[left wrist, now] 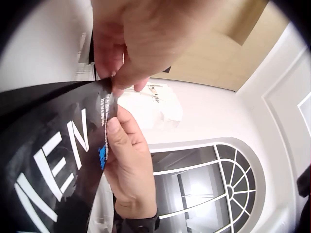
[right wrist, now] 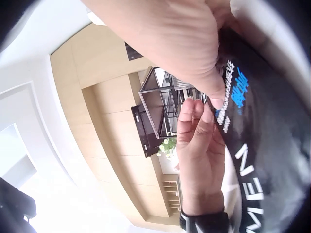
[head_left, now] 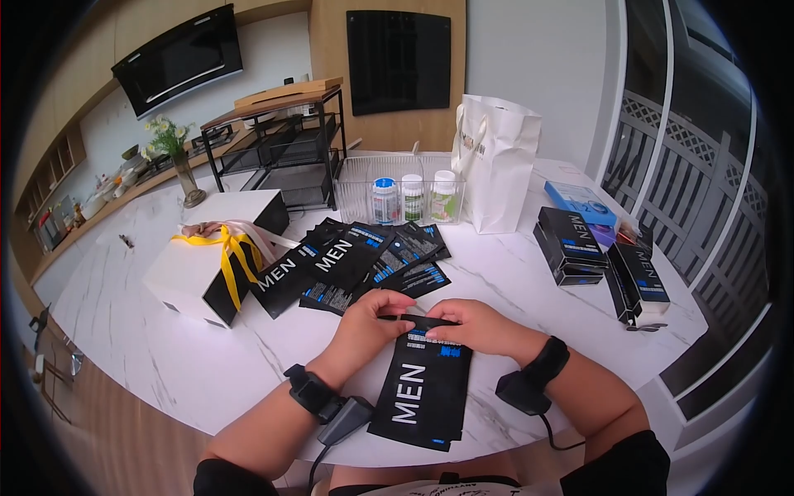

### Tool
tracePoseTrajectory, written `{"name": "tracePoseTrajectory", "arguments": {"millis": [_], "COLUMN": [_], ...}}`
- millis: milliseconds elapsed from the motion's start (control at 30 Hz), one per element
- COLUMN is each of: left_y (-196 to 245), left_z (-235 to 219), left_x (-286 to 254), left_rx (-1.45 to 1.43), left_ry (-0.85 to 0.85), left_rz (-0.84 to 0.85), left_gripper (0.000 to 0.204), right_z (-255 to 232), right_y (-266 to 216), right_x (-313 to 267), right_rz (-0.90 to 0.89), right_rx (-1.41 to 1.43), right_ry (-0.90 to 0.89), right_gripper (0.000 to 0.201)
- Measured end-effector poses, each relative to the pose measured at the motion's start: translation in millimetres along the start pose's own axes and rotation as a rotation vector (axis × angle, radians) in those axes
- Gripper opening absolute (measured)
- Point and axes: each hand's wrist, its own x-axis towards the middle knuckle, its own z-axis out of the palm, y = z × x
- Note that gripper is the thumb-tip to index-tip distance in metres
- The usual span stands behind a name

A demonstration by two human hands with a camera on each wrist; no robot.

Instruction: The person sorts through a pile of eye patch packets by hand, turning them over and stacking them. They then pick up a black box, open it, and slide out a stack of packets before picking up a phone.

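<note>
In lower centre of head view, black MEN packet (head_left: 441, 390), long axis near upright, top end uppermost, leaning slightly right, lettering (head_left: 408, 394) reading upward along it; left hand (head_left: 374, 325) pinches top edge at left corner, right hand (head_left: 473, 324) apparently pinches same edge farther right, fingers behind partly hidden

The black pouch (head_left: 418, 384) is flat and rectangular, a little shiny, with big white letters MEN running from near to far. Small white and blue characters are close to its far edge, which is held. It is at the near side of the table (head_left: 269, 360).
</note>
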Motion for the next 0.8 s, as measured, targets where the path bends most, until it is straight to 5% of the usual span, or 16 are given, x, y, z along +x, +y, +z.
{"name": "tracePoseTrajectory", "arguments": {"millis": [67,133,200,267,367,433,600,700,800], "left_y": [8,6,10,1,-9,-15,-27,-25,-19], "left_z": [1,-2,-9,-20,-36,-39,-40,-41,-40], "left_x": [-2,0,3,10,16,18,21,19,20], "left_rx": [0.250,0.203,0.333,0.547,0.738,0.993,1.045,1.099,1.086], "left_ry": [0.056,0.088,0.192,0.294,0.351,0.446,0.315,0.346,0.392], "left_rz": [0.092,0.095,0.245,0.418,0.426,0.220,0.043,0.217,0.208], "left_gripper": [0.021,0.017,0.018,0.020,0.032,0.050,0.057,0.040,0.045], "right_z": [-3,-5,-6,-5,0,3,10,11,8], "right_y": [-6,-10,-12,-21,-20,-15,-8,-8,-1], "right_x": [-3,-4,-5,-5,-1,0,0,2,3], "right_rz": [-0.045,-0.090,-0.290,-0.249,-0.260,-0.315,-0.585,-0.603,-0.646], "right_rx": [-0.116,-0.232,-0.564,-0.579,-0.641,-0.682,-0.747,-0.699,-0.680], "right_ry": [0.011,0.023,0.086,0.053,0.030,0.049,0.168,0.157,0.138], "right_gripper": [0.025,0.026,0.030,0.031,0.032,0.032,0.025,0.021,0.019]}}
